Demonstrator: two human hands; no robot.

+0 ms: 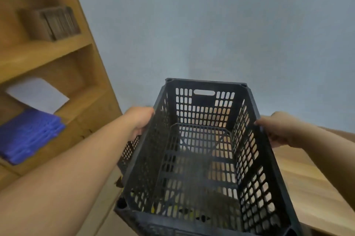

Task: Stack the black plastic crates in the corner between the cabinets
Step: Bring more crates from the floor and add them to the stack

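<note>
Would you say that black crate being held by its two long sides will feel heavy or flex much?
The crate is probably light: its walls are mostly holes and it looks empty. Likely stiff too, with its thick rim. The left hand and right hand hold it without visible bending.

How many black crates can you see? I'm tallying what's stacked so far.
2. One crate held by the left hand and right hand; a second crate partly visible beneath it at left. More may be hidden underneath.
</note>
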